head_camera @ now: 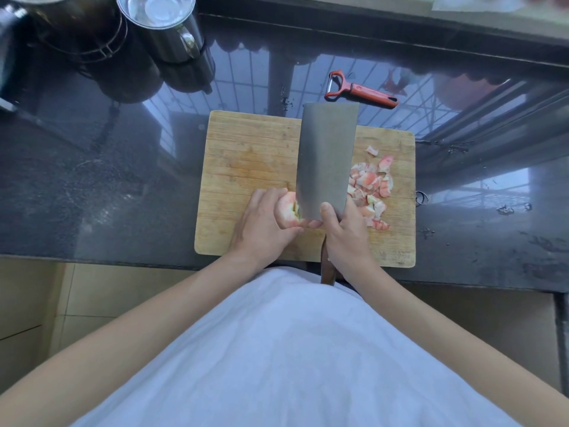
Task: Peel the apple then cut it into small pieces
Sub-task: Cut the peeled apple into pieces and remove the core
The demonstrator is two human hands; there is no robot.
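A wooden cutting board [246, 155] lies on the dark counter. My left hand [264, 223] holds a pinkish peeled apple piece [288, 208] on the board, fingers curled over it. My right hand [345, 238] grips the handle of a broad cleaver [328, 158], thumb against the blade. The blade stands upright right beside the apple piece, touching its right side. A heap of small pink and pale cut pieces [369, 189] lies on the board to the right of the blade, partly hidden by it.
A red peeler [360, 92] lies on the counter behind the board. A steel jug [166, 26] and a dark pot [77, 29] stand at the back left. Small scraps dot the counter on the right [505, 209]. The counter's front edge runs just below the board.
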